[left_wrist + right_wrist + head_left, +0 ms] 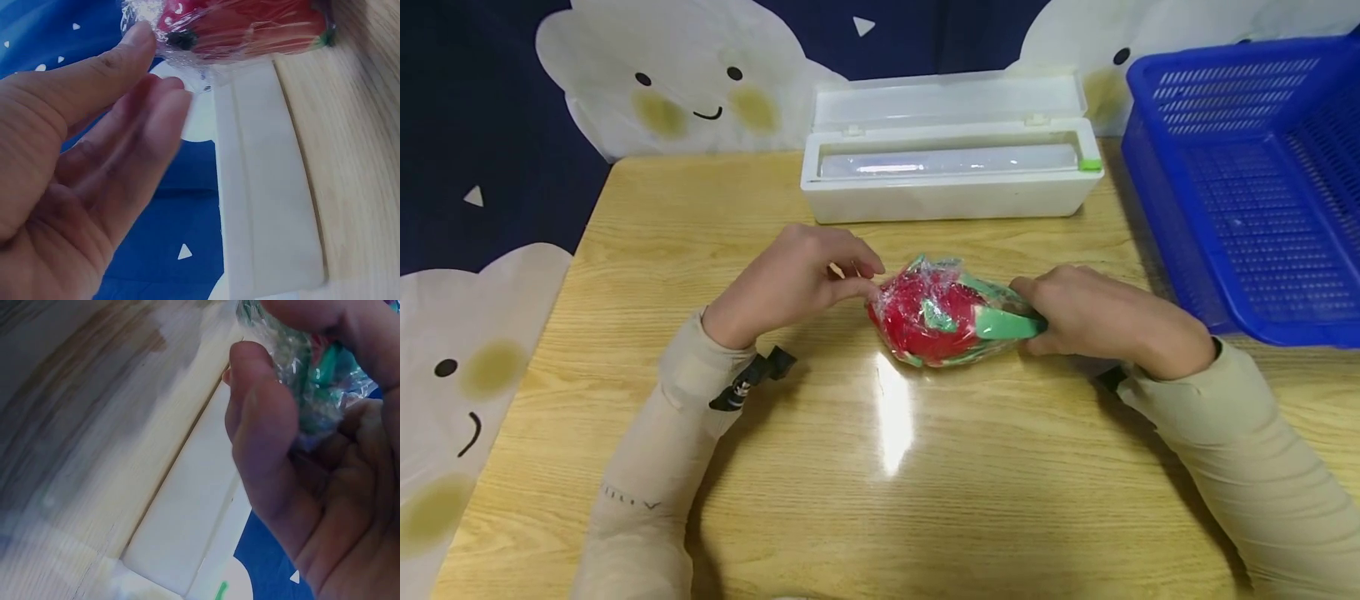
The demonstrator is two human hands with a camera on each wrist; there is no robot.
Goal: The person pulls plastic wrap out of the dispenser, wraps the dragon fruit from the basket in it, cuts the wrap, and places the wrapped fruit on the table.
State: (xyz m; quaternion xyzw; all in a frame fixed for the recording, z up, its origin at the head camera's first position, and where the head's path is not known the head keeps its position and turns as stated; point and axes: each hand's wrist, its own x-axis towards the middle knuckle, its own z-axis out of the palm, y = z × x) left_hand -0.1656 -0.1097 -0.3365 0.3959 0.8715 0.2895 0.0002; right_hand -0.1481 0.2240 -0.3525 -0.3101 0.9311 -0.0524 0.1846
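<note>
A red dragon fruit [936,321] with green scales and leaf tips lies sideways just over the table, wrapped in clear plastic film. My right hand [1086,317] grips its green leafy end; the right wrist view shows the fingers [265,419] bent around the film there. At the opposite end, my left hand [797,283] touches the film with its thumb. In the left wrist view a gap shows between that thumb and the other fingers [165,119], which are loosely bent beside the wrapped dragon fruit [250,28].
Behind the hands stands a white cling film box [947,196], its lid raised and a film roll [947,161] inside. A blue plastic basket [1187,242] stands at the right. The wooden table [850,517] reflects light; a navy cloth with clouds hangs behind and at left.
</note>
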